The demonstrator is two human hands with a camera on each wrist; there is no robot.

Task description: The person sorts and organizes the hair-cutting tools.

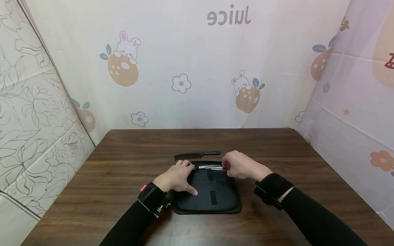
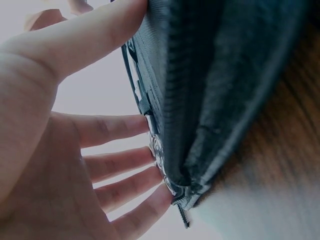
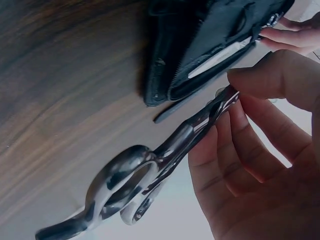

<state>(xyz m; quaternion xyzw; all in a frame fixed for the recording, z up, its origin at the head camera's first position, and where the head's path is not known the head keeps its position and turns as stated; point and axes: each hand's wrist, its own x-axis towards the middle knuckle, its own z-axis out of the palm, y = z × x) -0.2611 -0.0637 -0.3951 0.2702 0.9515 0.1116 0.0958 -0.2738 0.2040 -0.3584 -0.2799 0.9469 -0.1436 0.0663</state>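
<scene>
A black zip case (image 1: 223, 191) lies on the wooden table. My left hand (image 1: 178, 176) rests on its left side, fingers extended and thumb on the cover. In the left wrist view, those fingertips touch shiny metal rings (image 2: 157, 150) at the case's edge. With thumb and fingers, my right hand (image 1: 243, 165) pinches a pair of silver scissors (image 3: 172, 142) near the far right corner; their finger loops stick out past the hand. A separate silver blade (image 3: 220, 57) lies along the case, partly under a black strap.
Just beyond the case lies a black comb (image 1: 197, 155), its handle toward the right. The brown wooden table (image 1: 129, 153) runs back to a printed curtain (image 1: 209, 102), with more patterned cloth at both sides.
</scene>
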